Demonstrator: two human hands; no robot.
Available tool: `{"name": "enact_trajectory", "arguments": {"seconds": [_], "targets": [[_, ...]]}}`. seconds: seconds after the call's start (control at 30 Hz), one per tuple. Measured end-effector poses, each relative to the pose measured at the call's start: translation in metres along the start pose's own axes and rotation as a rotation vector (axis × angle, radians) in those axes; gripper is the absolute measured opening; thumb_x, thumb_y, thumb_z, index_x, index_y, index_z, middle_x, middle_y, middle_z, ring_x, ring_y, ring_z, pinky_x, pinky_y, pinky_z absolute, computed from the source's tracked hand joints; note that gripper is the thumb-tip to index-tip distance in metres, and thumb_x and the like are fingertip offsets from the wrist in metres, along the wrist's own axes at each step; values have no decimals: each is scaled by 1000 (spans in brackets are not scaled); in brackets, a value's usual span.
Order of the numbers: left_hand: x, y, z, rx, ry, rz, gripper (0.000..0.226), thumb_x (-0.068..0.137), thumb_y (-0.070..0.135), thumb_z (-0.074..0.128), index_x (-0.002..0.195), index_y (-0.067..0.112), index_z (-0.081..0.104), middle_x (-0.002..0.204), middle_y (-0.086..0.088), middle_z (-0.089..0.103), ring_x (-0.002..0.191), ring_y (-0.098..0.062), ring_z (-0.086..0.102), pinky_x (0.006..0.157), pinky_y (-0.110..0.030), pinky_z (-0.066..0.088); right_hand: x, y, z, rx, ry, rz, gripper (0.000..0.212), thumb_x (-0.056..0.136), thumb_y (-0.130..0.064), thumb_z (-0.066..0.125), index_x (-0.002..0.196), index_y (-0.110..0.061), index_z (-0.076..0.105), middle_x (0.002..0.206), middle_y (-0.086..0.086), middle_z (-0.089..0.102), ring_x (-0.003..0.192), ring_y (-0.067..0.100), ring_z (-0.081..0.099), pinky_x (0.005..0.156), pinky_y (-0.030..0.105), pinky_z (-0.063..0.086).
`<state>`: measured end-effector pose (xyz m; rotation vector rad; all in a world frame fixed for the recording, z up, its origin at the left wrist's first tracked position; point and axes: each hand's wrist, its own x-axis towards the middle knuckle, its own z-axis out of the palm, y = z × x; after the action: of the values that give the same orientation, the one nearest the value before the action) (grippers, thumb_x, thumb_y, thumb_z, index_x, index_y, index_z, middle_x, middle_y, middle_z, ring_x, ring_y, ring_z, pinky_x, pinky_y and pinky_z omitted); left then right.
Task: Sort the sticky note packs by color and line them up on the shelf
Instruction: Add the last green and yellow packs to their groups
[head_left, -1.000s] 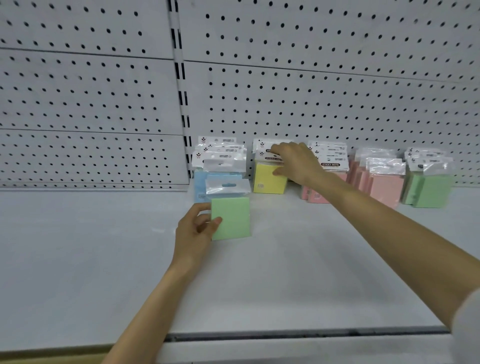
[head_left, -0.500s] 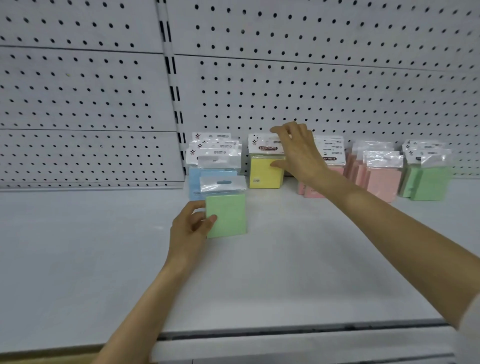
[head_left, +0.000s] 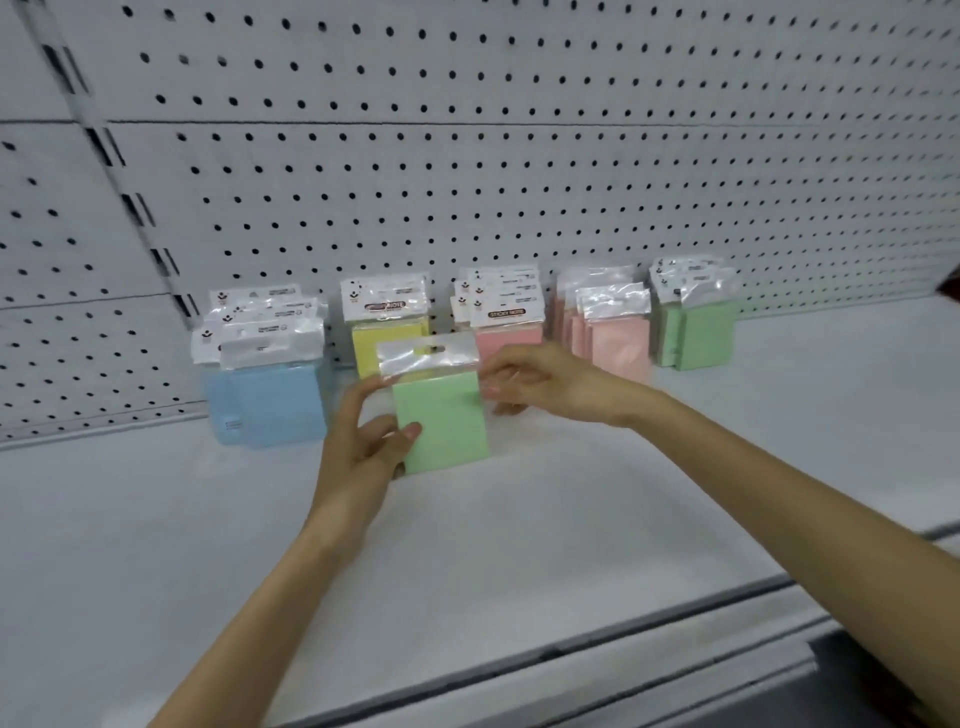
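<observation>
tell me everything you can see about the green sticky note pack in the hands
The green sticky note pack is a pale green square block in clear glossy wrap, topped by a slotted hang tab. It is upright, facing the camera, in front of the yellow packs. The left hand grips its left edge, thumb on the front; the right hand pinches its upper right edge.

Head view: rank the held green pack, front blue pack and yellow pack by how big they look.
Largest: the held green pack and the front blue pack, about alike; green is nearer the camera, so unranked.
Smallest: the yellow pack, partly hidden behind the green one.
</observation>
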<state>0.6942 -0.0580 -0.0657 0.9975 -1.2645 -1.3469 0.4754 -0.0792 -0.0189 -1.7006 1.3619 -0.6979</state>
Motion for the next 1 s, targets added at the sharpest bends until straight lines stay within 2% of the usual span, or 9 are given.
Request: {"name": "enact_trajectory", "arguments": {"seconds": [0.13, 0.27, 0.37, 0.5, 0.57, 0.63, 0.73, 0.87, 1.0], "targets": [[10, -7, 80, -29, -100, -22, 40, 89, -2, 57, 116, 25, 48, 91, -9, 70, 79, -17, 68, 65, -29, 56, -44, 40, -44, 150, 106, 34, 19, 82, -7, 71, 97, -10, 60, 85, 6, 65, 80, 23, 67, 76, 36, 58], [23, -22, 172, 27, -156, -25, 39, 88, -2, 59, 109, 29, 50, 99, -4, 67, 85, -19, 67, 66, -33, 58, -88, 94, -106, 180, 224, 61, 27, 76, -4, 76, 89, -13, 54, 73, 3, 60, 68, 19, 62, 66, 34, 57], [33, -41, 245, 68, -172, 5, 39, 87, -4, 59, 113, 24, 51, 97, -5, 65, 78, -14, 65, 65, -29, 54, -115, 139, -152, 111, 310, 73, 34, 72, -3, 79, 95, -9, 53, 80, 15, 61, 66, 21, 60, 60, 37, 57], [51, -67, 318, 239, -117, 92, 44, 84, -1, 63, 104, 37, 53, 88, 6, 70, 79, -9, 66, 72, -26, 53, -131, 192, -200, 96, 433, 107, 37, 70, 1, 79, 88, -18, 53, 87, 19, 62, 62, 19, 59, 60, 43, 56], [58, -73, 335, 363, -74, 137, 45, 84, 3, 63, 102, 42, 51, 89, 14, 69, 80, -2, 66, 75, -24, 53, -126, 209, -213, 89, 467, 118, 40, 70, 1, 78, 84, -24, 51, 84, 11, 61, 61, 18, 56, 62, 43, 55], [63, -74, 342, 460, -7, 207, 45, 84, 2, 62, 105, 40, 50, 93, 18, 64, 80, 1, 62, 73, -19, 52, -118, 219, -219, 71, 476, 81, 39, 71, -2, 78, 84, -26, 51, 80, 2, 60, 63, 14, 56, 60, 32, 53], [68, -73, 345, 492, 107, 235, 41, 85, -1, 61, 110, 30, 52, 95, 11, 63, 80, 0, 61, 70, -13, 49, -103, 223, -224, 44, 504, -5, 40, 72, -6, 78, 85, -34, 51, 77, -6, 61, 63, 3, 56, 61, 18, 48], [72, -76, 347, 573, 146, 234, 44, 88, 1, 58, 126, 22, 51, 105, 5, 61, 91, -6, 60, 76, -20, 52, -85, 231, -229, -24, 538, -72, 42, 74, -15, 78, 94, -38, 51, 78, -12, 60, 70, 10, 59, 67, 30, 51], [68, -82, 349, 677, 82, 264, 46, 92, 6, 54, 134, 24, 47, 120, 6, 50, 103, -2, 54, 78, -7, 46, -76, 235, -230, -10, 557, -79, 43, 76, -15, 77, 104, -34, 48, 77, -12, 58, 68, 5, 59, 68, 30, 50]]}}
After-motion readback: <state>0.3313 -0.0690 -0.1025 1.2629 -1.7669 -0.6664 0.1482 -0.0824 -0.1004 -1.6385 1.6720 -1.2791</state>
